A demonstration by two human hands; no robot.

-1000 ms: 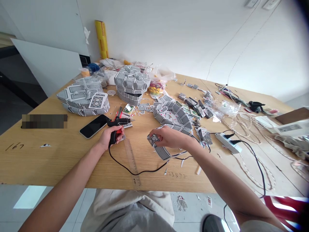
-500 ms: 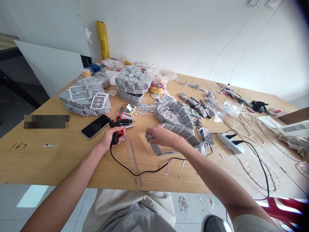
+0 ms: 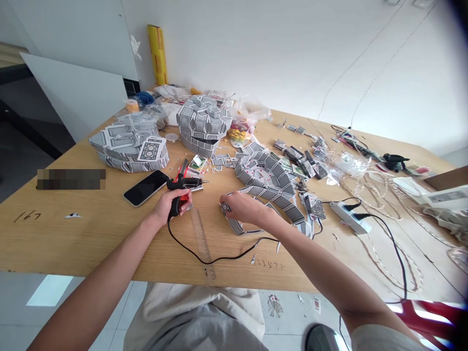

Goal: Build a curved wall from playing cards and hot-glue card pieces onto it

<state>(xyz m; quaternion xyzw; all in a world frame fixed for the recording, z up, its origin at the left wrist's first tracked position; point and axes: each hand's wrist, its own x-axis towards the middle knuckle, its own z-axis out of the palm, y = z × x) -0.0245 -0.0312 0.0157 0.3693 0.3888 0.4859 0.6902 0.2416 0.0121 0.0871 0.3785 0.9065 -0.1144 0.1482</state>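
Note:
My left hand [image 3: 164,207] is closed around the handle of a black hot glue gun [image 3: 182,183], its nozzle pointing right. A black cord runs from it across the table. My right hand [image 3: 245,207] is pinched on the left end of a curved frame of folded playing cards [image 3: 283,204], where a patterned card piece [image 3: 225,207] shows at the fingers. Part of the frame is hidden behind my hand and forearm. Just behind lies a heart-shaped tray of playing cards [image 3: 252,170] with card faces on its bottom. The nozzle stays apart from the frame.
A phone [image 3: 145,188] and two lidded card boxes [image 3: 127,146] [image 3: 203,119] stand left and back. A clear ruler [image 3: 202,239] lies in front. Card stacks [image 3: 303,163], a power strip [image 3: 350,217] and loose rope [image 3: 380,195] spread over the right side.
The camera view has shifted slightly. My left hand keeps its hold on the glue gun, and my right hand stays pinched at the frame's left end, its wrist slightly lower.

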